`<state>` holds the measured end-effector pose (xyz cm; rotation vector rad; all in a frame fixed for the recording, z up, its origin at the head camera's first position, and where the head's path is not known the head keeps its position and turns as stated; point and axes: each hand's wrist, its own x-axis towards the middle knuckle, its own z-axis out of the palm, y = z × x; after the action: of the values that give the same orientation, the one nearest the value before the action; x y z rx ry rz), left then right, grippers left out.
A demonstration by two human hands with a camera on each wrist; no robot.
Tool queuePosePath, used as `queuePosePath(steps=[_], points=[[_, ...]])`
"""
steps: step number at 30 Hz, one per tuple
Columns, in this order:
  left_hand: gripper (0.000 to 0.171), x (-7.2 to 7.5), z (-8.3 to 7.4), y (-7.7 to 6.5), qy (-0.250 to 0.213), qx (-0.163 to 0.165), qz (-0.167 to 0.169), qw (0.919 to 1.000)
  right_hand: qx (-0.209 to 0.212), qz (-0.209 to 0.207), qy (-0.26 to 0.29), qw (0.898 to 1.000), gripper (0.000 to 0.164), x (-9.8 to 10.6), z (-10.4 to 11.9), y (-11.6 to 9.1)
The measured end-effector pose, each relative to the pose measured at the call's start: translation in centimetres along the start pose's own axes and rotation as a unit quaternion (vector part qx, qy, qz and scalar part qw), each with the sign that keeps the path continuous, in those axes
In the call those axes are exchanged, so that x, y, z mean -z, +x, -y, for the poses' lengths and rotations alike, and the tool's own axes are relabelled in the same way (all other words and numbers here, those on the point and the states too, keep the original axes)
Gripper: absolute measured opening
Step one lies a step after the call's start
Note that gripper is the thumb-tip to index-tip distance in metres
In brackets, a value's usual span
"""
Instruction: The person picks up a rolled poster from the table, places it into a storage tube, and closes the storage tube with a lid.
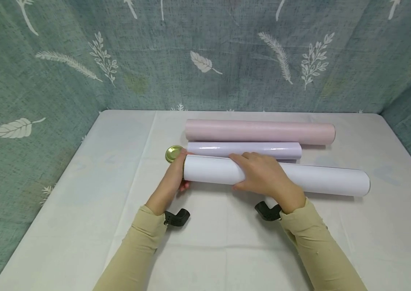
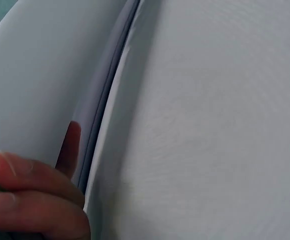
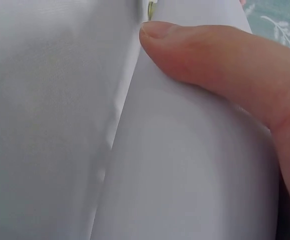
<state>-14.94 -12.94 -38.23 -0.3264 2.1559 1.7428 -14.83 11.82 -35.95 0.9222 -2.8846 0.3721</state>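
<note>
A long white roll (image 1: 325, 178) lies crosswise in front of me on the white-covered table. My left hand (image 1: 171, 178) is at its left end, with fingers bent round the end; one finger lies along the roll's side in the left wrist view. A thin gold-green edge (image 3: 151, 10) shows at that end in the right wrist view, largely hidden. My right hand (image 1: 265, 176) grips the roll near its middle from above, the thumb (image 3: 185, 47) across the near side. Just beyond the left hand lies a round gold lid (image 1: 173, 153).
Behind the white roll lie a shorter, glossy pale lilac roll (image 1: 245, 149) and a longer pink roll (image 1: 260, 131), nearly parallel to it. A green leaf-patterned cloth (image 1: 241, 56) hangs behind and on both sides of the table (image 1: 198, 258).
</note>
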Motion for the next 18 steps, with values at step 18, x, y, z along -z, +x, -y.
queuePosePath(steps=[18], points=[[0.044, -1.4, 0.2, 0.1, 0.098, -0.087, -0.076, 0.9884, 0.022, -0.029, 0.007, 0.999, 0.075, -0.1, -0.3, 0.0]])
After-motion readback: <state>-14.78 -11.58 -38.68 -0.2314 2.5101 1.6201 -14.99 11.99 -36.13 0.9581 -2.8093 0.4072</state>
